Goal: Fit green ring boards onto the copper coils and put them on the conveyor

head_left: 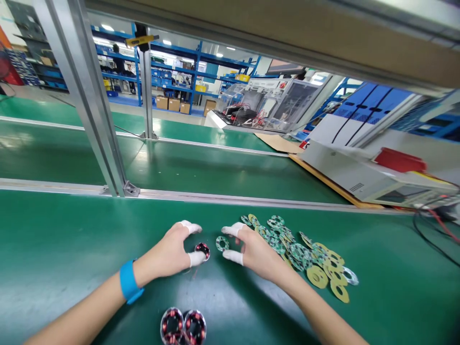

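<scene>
Mid-belt, the left hand (174,251) pinched a small coil disc (202,249); the right hand (251,249), seemingly released, bracketed a thin green ring board (222,243), light, stiff, best gripped by its rim.

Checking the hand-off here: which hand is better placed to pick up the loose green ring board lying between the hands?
Probably the right hand: its fingertips bracket the green ring board, while the left hand is already on the dark coil.

L hand (172,251) on coil (202,249), R hand (251,249) by green ring board (222,243), board pile (305,256) on green mat (64,239).
</scene>
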`<action>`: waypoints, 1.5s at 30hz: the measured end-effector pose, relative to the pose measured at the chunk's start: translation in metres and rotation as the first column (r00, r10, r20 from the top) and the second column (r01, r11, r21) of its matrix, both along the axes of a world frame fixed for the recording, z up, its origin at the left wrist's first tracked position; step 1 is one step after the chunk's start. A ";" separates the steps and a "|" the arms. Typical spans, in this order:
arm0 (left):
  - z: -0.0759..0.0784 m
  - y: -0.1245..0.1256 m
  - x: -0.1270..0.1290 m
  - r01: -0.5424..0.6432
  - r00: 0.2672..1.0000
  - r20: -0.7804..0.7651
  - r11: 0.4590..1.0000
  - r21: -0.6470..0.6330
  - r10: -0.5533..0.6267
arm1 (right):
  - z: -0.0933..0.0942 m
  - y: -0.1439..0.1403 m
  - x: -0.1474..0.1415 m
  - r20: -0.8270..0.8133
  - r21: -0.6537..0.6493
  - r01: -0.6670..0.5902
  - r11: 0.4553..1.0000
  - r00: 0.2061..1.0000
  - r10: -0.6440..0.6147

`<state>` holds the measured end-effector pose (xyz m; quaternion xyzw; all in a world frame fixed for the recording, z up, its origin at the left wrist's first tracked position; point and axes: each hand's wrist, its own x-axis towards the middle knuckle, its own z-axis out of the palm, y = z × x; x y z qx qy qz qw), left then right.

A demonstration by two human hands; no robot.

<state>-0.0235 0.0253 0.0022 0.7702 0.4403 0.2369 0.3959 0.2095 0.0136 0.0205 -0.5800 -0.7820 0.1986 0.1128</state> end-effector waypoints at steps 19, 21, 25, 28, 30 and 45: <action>-0.014 -0.011 0.016 0.015 0.911 -0.394 0.943 0.331 0.123 | -0.015 -0.008 -0.030 -0.404 -0.005 0.040 0.999 0.914 -0.039; -0.016 -0.011 0.017 0.020 0.908 -0.399 0.937 0.350 0.129 | -0.019 -0.014 -0.040 -0.445 0.031 -0.018 0.999 0.895 0.029; -0.016 -0.012 0.017 0.029 0.898 -0.418 0.932 0.362 0.134 | -0.026 -0.018 -0.045 -0.401 0.075 -0.090 0.993 0.909 0.113; -0.016 -0.012 0.017 0.029 0.901 -0.413 0.933 0.358 0.131 | -0.027 -0.017 -0.041 -0.362 0.089 -0.114 0.989 0.922 0.139; -0.016 -0.013 0.017 0.027 0.906 -0.403 0.934 0.358 0.129 | -0.027 -0.016 -0.039 -0.343 0.094 -0.121 0.988 0.928 0.147; -0.017 -0.013 0.017 0.006 0.925 -0.359 0.938 0.347 0.127 | -0.028 -0.015 -0.036 -0.371 0.117 -0.153 0.981 0.910 0.186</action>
